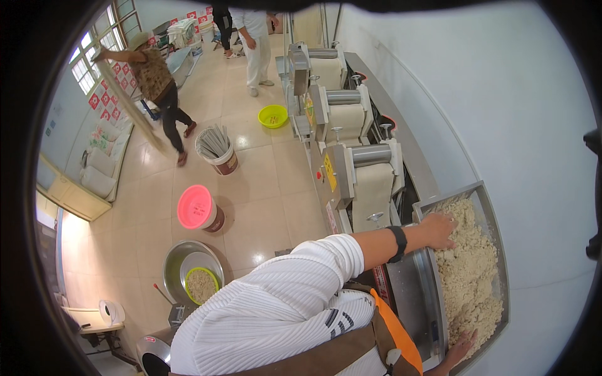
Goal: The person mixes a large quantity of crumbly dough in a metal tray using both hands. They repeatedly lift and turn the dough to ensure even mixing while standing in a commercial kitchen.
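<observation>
A metal tray point(502, 263) at the right is heaped with crumbly pale dough point(470, 277). My left hand point(440, 230), with a black band on its wrist, rests at the dough's upper left edge, fingers apart and fingertips against the crumbs. Low in the tray, my right hand point(463, 348) touches the dough with spread fingers; part of its forearm is hidden at the picture's bottom. Just beyond the tray stands a roller machine point(371, 155), a pale dough sheet point(372, 192) hanging below its steel roller.
More roller units point(345, 97) stand farther along. On the tiled floor are a pink basin point(195, 207) on a bucket, a bucket of rods point(221, 162), a yellow-green basin point(273, 116) and a steel bowl point(171, 263) with a sieve of crumbs. Several people are farther off, one carrying long pale strands.
</observation>
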Motion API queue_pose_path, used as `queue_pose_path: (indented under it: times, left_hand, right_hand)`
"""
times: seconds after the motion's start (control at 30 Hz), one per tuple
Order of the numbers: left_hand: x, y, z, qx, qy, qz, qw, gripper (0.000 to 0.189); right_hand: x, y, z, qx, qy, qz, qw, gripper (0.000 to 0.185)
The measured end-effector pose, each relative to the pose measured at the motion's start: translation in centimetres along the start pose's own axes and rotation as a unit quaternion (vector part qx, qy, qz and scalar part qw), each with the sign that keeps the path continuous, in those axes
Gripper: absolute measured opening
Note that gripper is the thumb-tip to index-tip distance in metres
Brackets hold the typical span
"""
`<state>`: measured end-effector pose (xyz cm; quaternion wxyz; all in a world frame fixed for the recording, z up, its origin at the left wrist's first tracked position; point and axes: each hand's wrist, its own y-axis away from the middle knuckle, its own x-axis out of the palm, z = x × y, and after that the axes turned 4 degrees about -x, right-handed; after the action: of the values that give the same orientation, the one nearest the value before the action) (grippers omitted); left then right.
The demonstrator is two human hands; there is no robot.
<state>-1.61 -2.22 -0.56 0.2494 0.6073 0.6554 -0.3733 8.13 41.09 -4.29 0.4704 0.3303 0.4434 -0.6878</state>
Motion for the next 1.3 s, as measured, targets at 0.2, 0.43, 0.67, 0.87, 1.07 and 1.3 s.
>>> queue_pose_path:
  times: [0.2,0.43,0.67,0.87,1.07,1.3]
  left_hand:
    - [0.1,-0.8,0.4,0.010,0.020,0.086,0.996,0.044]
    - [-0.1,-0.9,0.8,0.026,0.031,0.081,0.996,0.014]
    - [0.6,-1.2,1.0,0.068,-0.011,0.027,0.997,0.049]
    - [1.3,-0.6,0.9,0.071,-0.083,0.030,0.994,0.093]
    - [-1.0,-1.0,-0.1,-0.018,-0.053,0.216,0.975,0.076]
    - [-0.8,-1.1,0.0,-0.026,-0.030,0.197,0.980,0.030]
  right_hand:
    - [-0.1,-0.2,-0.3,0.041,-0.089,0.023,0.995,0.038]
    - [0.1,-0.2,-2.8,0.016,-0.002,-0.080,0.997,0.012]
    - [-1.1,-0.1,-2.5,-0.080,0.089,-0.112,0.986,0.044]
    - [-0.2,0.4,-0.4,-0.081,0.112,-0.042,0.990,0.063]
    - [0.5,-0.1,0.4,0.045,-0.009,0.083,0.995,0.049]
    - [0.2,-0.1,-0.8,0.036,-0.154,0.051,0.986,0.033]
